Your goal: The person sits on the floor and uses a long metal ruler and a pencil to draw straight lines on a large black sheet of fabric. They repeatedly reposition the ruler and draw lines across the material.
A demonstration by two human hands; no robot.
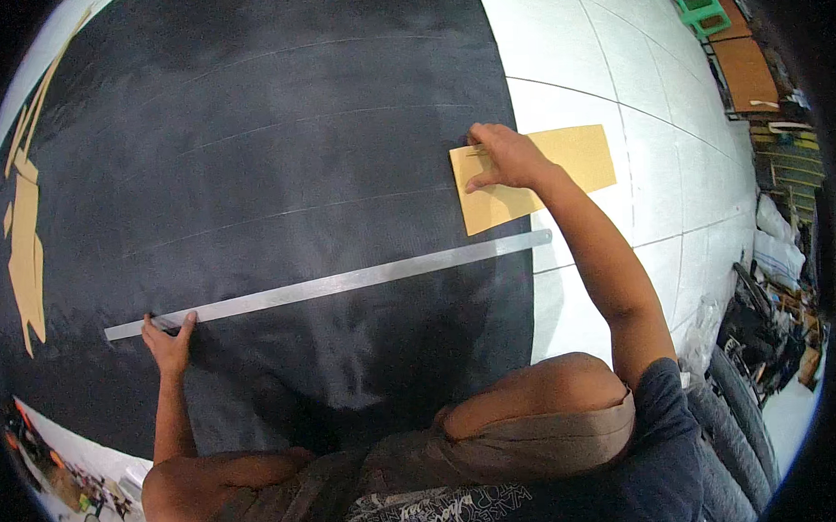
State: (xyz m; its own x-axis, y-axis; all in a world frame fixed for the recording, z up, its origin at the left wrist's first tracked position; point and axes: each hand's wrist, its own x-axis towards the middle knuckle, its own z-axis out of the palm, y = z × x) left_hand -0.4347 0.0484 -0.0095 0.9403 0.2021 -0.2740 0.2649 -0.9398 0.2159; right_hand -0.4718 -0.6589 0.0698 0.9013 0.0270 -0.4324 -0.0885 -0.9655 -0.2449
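Note:
A long steel ruler lies aslant across a large sheet of black material, its right end past the sheet's edge. At the ruler's left part, my left hand has its thumb and a finger spread apart, the tips touching the ruler. Farther off to the right, a tan-yellow card piece straddles the black sheet's right edge. My right hand is on its left part, fingers curled at the far edge and thumb on the face. A short dark mark or slit shows beside the fingers.
Several tan offcuts lie along the left side. White floor tiles border the sheet on the right. Beyond them are a green plastic stool, brown boards, clutter and dark rolls. My bent knees are close to the ruler.

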